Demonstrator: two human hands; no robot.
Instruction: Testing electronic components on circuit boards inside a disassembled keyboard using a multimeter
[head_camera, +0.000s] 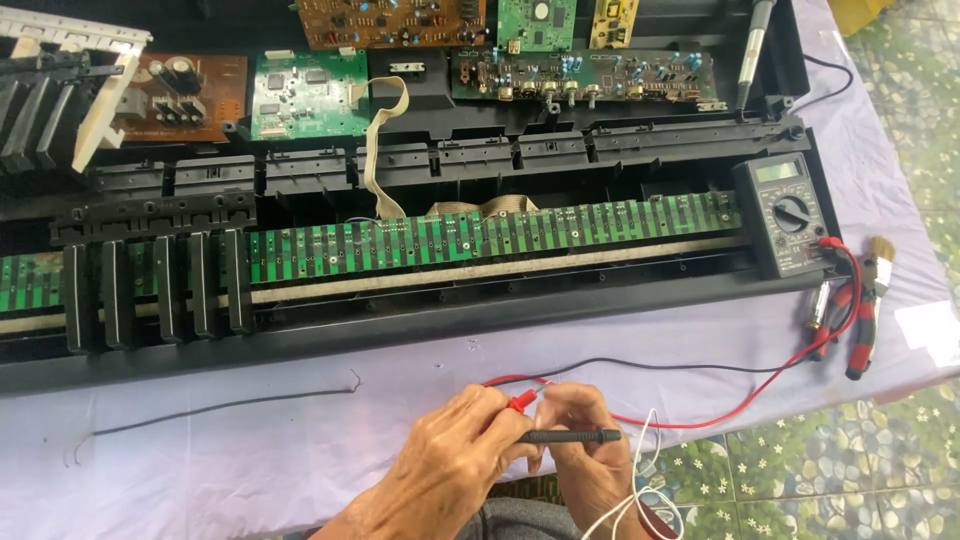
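Holding meter probes over the bench (250, 450), before an opened keyboard (400, 260).
Left hand (450, 470) is clamped on the black probe (570, 436), right hand (585, 450) on the red probe (522, 402); both look light, stiff, best gripped mid-barrel, leads limp.

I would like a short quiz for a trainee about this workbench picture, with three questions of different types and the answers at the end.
1. True or false: the multimeter rests at the right end of the long green circuit strip.
2. Multiple choice: what does the left hand hold? A) a screwdriver B) a black probe C) a paintbrush
3. Fill in: the right hand pinches the ___ probe at its tip end.

Key
1. True.
2. B; the probe lies level, pointing right.
3. Red; its red lead runs back to the multimeter.
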